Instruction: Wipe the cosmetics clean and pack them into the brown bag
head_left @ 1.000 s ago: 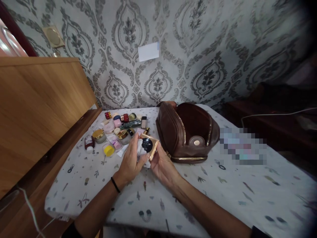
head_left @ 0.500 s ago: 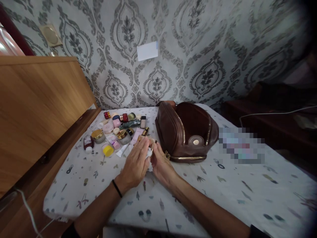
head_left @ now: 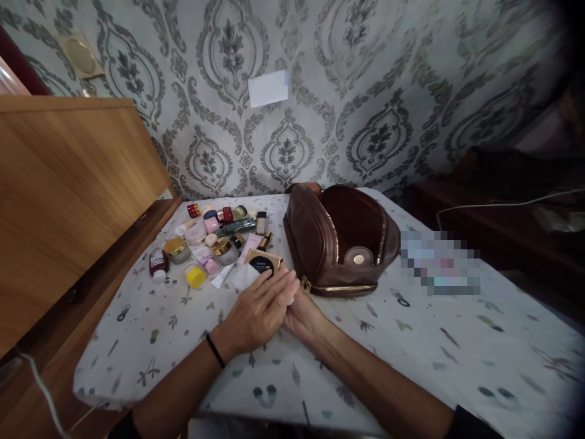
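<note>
My left hand [head_left: 260, 310] lies over my right hand [head_left: 305, 312], its fingers together and slanting up to the right. A scrap of white, perhaps a wipe, shows beneath the left fingertips. Just beyond the fingers is a flat gold case [head_left: 262, 262] with a round black face and small light lettering, its near edge covered by my hands. My right hand's fingers curl behind the left ones and touch the case's right side; they are mostly hidden. A soft-looking white piece [head_left: 244, 277] lies left of the case. Close on the right stands a brown toiletry bag [head_left: 311, 238], unzipped.
Jars, tubes and small bottles crowd the left side of the patterned cloth [head_left: 183, 341], among them a yellow-lidded jar [head_left: 195, 277] and a dark red bottle [head_left: 158, 263]. A wooden cabinet [head_left: 77, 201] borders the left. Right of the bag lies a blurred-out flat object [head_left: 441, 262].
The gold case has come into clearer view beyond the fingers, its black face showing. My left hand has shifted right across my right hand. The bag and cosmetics stay in place.
</note>
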Demonstrator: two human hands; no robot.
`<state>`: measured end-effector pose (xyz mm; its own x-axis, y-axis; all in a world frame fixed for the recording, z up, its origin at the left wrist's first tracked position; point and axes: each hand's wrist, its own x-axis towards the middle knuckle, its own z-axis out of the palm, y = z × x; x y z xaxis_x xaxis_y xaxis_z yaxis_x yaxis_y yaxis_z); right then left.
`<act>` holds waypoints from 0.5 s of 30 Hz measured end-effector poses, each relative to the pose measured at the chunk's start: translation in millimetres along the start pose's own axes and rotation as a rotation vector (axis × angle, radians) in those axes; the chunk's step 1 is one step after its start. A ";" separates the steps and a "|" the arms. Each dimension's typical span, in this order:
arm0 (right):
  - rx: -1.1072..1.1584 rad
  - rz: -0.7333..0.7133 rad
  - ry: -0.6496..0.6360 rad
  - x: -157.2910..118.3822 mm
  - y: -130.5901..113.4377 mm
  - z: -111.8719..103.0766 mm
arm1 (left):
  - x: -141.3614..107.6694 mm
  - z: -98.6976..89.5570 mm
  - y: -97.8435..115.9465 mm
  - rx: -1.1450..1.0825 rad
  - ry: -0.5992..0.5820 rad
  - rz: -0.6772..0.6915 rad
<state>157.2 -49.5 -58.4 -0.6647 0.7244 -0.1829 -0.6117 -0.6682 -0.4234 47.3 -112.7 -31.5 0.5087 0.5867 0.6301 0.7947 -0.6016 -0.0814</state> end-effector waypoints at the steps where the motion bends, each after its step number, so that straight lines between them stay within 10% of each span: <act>1: 0.034 0.021 0.006 0.4 -3.8 -0.6 | 0.1 0.2 0.6 0.019 0.000 0.014; 7: 0.171 0.150 0.017 -2.5 -13.4 9.2 | -1.9 -0.9 -4.2 0.074 0.069 -0.038; 15: -0.022 0.195 -0.026 -5.4 -12.8 12.2 | -2.3 -11.3 -8.1 -0.383 0.201 -0.478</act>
<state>163.4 -47.0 -41.2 -0.7808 0.5766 -0.2403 -0.4609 -0.7915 -0.4014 36.0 -115.3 -23.5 0.0261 0.7471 0.6642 0.7249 -0.4717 0.5020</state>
